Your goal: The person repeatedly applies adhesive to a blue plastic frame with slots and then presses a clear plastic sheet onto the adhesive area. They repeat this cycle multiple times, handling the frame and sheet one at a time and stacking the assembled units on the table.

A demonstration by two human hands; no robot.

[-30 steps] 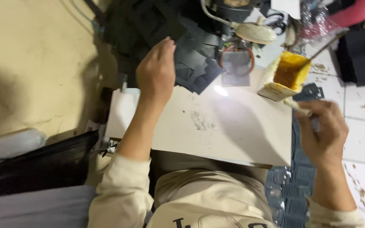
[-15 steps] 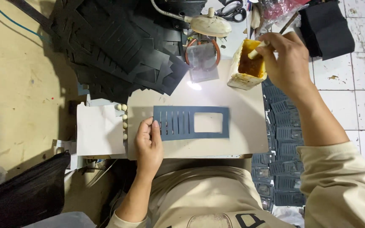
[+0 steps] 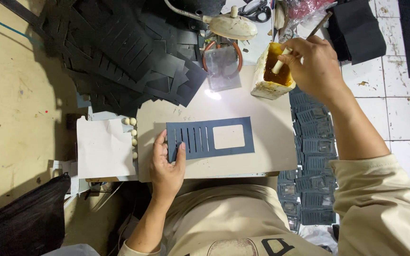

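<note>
My left hand (image 3: 166, 166) lies flat, fingers spread, pressing the left end of the dark blue cut-out (image 3: 209, 137) onto the board (image 3: 271, 151); the piece sits near the board's middle, slots to the left, window to the right. My right hand (image 3: 312, 64) pinches a pale brush handle (image 3: 279, 60) dipped in the glue tub (image 3: 271, 71) at the far right corner. A black stack (image 3: 129, 52) lies far left, finished pieces (image 3: 314, 156) just right of the board.

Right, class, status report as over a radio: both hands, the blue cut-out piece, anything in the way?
Left hand flat on blue cut-out piece, pinning it to board. Right hand holds brush in glue pot. Piece unobstructed.
</note>
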